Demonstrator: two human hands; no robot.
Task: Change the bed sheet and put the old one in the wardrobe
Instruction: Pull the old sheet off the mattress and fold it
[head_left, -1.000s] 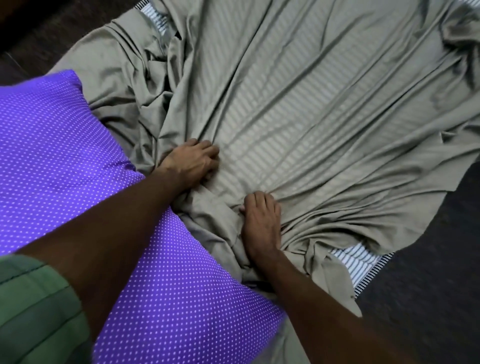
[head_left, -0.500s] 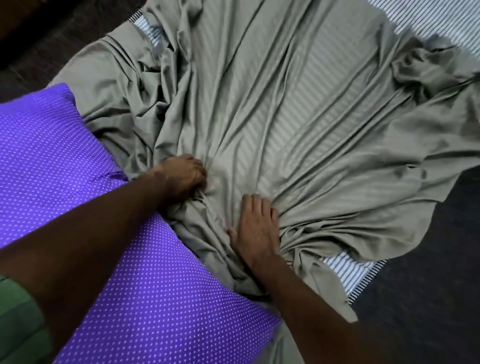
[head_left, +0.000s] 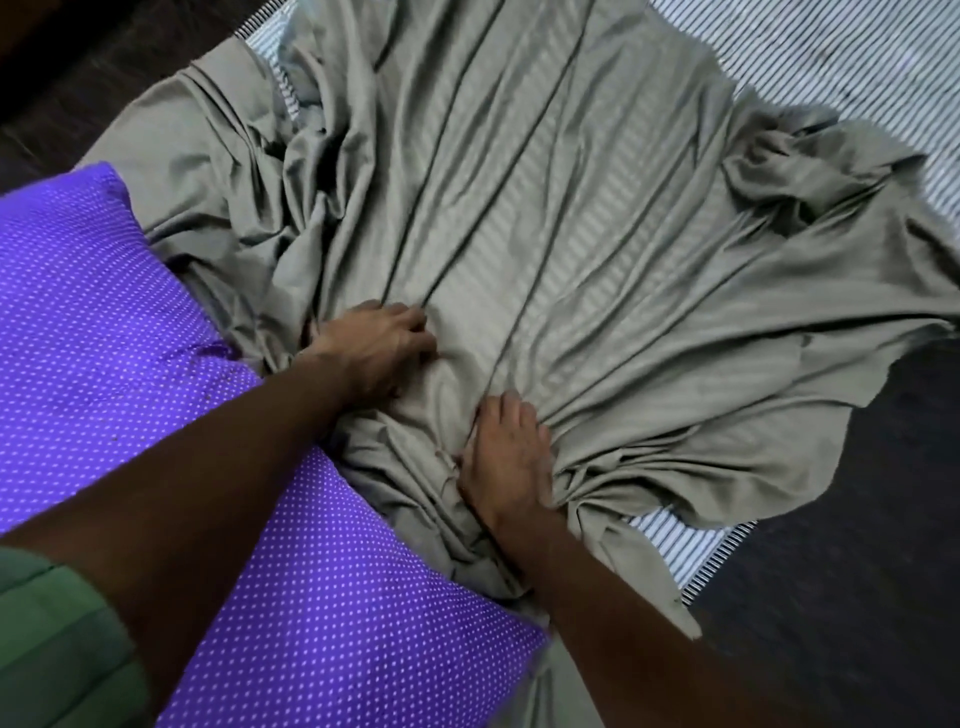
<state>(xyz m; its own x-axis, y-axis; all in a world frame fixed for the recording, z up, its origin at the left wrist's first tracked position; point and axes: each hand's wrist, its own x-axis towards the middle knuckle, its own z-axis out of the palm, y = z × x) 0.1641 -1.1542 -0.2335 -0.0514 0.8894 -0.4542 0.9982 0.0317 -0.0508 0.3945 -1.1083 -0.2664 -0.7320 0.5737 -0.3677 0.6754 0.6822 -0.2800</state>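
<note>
Two hands gripping bunched sheet

The sheet I am gathering is a grey-green cloth with a faint woven stripe, and it lies rumpled over the striped mattress. Long folds fan out across the mattress from one bunched spot at its near edge. Part of the sheet is off the mattress: the far right corner of the mattress is bare, and so is a strip at its near right corner. A thick knot of cloth is heaped toward the right side of the mattress. The sheet's right edge hangs past the mattress over the dark floor. Its left edge spills off the far left side of the mattress.
</note>
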